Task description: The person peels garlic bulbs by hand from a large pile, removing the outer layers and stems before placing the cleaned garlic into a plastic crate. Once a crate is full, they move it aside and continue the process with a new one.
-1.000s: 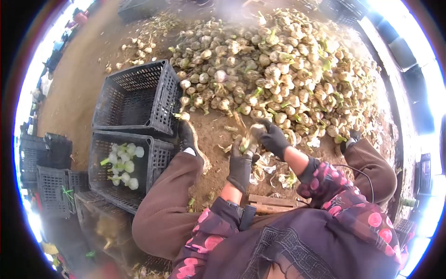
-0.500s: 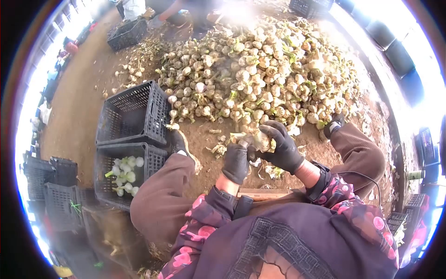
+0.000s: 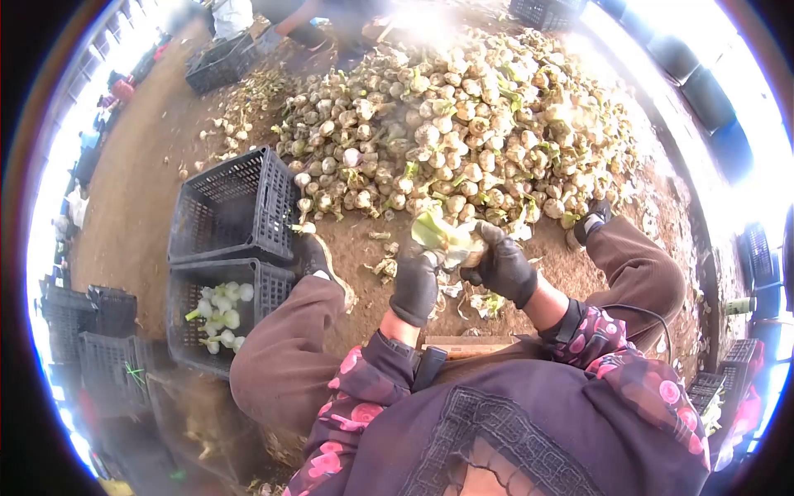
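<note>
In front of my body, both gloved hands work on one garlic bulb (image 3: 467, 245), with a pale green, leafy layer of husk spread out from it. My left hand (image 3: 414, 286) has its fingers closed on the husk side, thumb up. My right hand (image 3: 506, 269) grips the bulb from the right, fingers curled round it. The gloves partly hide the bulb. Just beyond the hands lies a large pile of unpeeled garlic bulbs (image 3: 430, 124). Peeled white bulbs (image 3: 221, 312) with short green stems lie in the near black crate (image 3: 273, 285) at my left.
Another black crate (image 3: 277, 194) stands behind the near one, beside my left shoe (image 3: 314, 256). Husk scraps (image 3: 488, 307) litter the dirt floor. At the far left a co-worker's arm (image 3: 298, 18) reaches near a dark crate (image 3: 219, 64). More crates (image 3: 112, 355) are stacked at left.
The husk around the bulb has opened out into a broad pale green flap. Both hands have shifted slightly left, still on the bulb. The co-worker's arm has moved.
</note>
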`<state>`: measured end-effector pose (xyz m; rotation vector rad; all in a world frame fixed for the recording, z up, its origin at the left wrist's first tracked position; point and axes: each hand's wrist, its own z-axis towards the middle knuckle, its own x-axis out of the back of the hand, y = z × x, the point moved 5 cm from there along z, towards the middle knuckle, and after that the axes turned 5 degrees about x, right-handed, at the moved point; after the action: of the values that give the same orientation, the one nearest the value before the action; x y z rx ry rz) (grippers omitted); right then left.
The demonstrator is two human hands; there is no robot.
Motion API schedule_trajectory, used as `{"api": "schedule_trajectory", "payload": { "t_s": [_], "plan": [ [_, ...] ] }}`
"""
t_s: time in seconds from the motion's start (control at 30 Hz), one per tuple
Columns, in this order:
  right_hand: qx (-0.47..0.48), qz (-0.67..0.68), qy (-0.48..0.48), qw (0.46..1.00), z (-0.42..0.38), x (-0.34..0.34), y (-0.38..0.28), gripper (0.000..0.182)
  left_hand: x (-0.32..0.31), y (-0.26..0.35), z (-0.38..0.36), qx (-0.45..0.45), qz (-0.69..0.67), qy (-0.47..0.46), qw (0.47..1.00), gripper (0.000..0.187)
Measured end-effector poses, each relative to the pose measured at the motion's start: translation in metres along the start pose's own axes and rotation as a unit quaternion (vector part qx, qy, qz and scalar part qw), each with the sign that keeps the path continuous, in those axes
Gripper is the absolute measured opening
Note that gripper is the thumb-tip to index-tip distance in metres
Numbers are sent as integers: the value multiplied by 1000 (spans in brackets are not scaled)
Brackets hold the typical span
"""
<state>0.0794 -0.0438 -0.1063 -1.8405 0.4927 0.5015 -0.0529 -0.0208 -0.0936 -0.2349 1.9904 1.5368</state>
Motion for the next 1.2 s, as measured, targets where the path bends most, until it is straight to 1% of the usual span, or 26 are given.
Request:
{"api": "schedule_trajectory", "payload": {
  "t_s": [0.03,0.07,0.13,0.17,0.2,0.23,0.27,0.3,0.33,0.37,0.4,0.5,0.57,0.6,0.63,0.7,0.73,0.77,0.8,0.9,0.93,0.97,1.03,1.07,1.17,1.2],
  "plan": [
    [-37,98,-24,994,0,-2,6,49,-4,2,-1,-38,76,-2,996,50],
    [30,-29,85,996,1,7,6,36,1,-5,1,-65,121,-15,990,49],
    [218,-218,41,950,11,21,10,33,11,-20,1,-36,131,-50,989,43],
    [154,-178,47,971,17,34,16,31,12,-27,1,21,97,-74,992,38],
    [83,-62,53,993,12,25,11,30,-5,-19,2,115,-131,-23,984,37],
    [12,56,58,997,7,15,9,30,4,-28,4,119,-128,-26,984,37],
    [126,-150,-29,980,11,24,5,31,23,-39,9,77,-37,-27,996,30],
    [261,-330,-66,905,10,33,1,32,31,-42,12,31,54,-28,998,28],
    [152,-185,-10,971,3,23,-11,34,28,-34,11,-8,284,20,959,25],
    [35,-33,49,998,-3,20,-9,35,28,-38,11,-6,283,21,959,25],
    [52,141,-94,984,1,22,-2,37,30,-48,13,10,514,32,857,24],
    [72,92,-135,984,-6,11,-18,42,52,-100,13,154,705,-133,679,35],
    [92,-1,-102,991,-7,11,-38,38,36,-77,-5,82,787,-59,608,51],
    [118,53,-57,990,-7,18,-37,31,42,-75,3,40,821,-23,569,70],
    [110,32,-42,992,-5,30,-33,28,22,-39,6,137,746,-20,651,64],
    [112,46,-8,993,2,44,-18,29,12,-35,3,187,392,-69,898,61],
    [116,24,-13,993,4,46,-12,30,1,-31,-3,235,182,-98,950,61],
    [92,-39,-19,995,-1,35,-16,29,-24,-17,-12,286,-35,-159,944,64],
    [93,-20,-28,995,-2,27,-14,29,-21,-30,-8,224,-134,-121,958,70],
    [81,-126,-30,988,1,23,-18,28,-17,-33,-4,142,-95,-88,981,71],
    [197,-243,-51,949,7,23,-24,24,-8,-40,-3,105,19,-31,994,65],
    [198,-243,-51,948,6,27,-25,24,-6,-43,-2,105,20,-32,994,65],
    [183,-606,95,769,-10,17,-51,20,-2,-44,2,79,66,-15,995,69],
    [273,-635,47,722,-14,6,-51,24,-1,-43,2,28,122,-30,992,75],
    [259,-747,26,612,-11,-3,-47,23,-11,-36,-6,20,195,-28,980,79],
    [259,-746,27,613,-10,-1,-48,23,-18,-29,-10,27,177,-28,983,80]
  ]
}}
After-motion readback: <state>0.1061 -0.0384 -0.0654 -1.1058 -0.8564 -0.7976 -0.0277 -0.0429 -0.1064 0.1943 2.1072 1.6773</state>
